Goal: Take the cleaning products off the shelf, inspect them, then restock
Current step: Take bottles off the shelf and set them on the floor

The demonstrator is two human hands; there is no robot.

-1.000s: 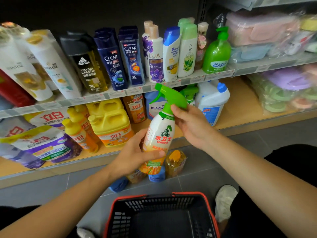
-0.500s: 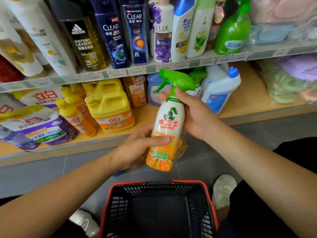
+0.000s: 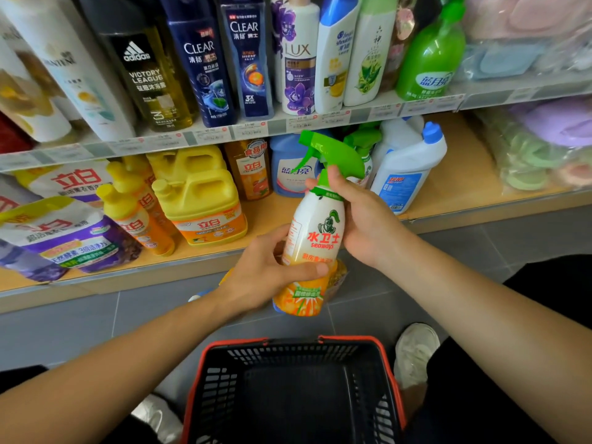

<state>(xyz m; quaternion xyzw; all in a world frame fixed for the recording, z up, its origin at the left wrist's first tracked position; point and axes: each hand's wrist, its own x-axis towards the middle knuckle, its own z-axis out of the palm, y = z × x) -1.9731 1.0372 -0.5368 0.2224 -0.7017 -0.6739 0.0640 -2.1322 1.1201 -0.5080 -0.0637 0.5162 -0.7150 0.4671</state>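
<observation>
Spray bottle [image 3: 320, 232] has straightened upright; left hand [image 3: 266, 277] grips its body, right hand [image 3: 362, 219] its neck, above basket [image 3: 288, 357].

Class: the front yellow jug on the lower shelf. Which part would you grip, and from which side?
Probably the moulded handle atop the front yellow jug, reached from the aisle side, fingers hooked through its opening. The body looks too broad for one hand, and the upper shelf sits close overhead.
</observation>
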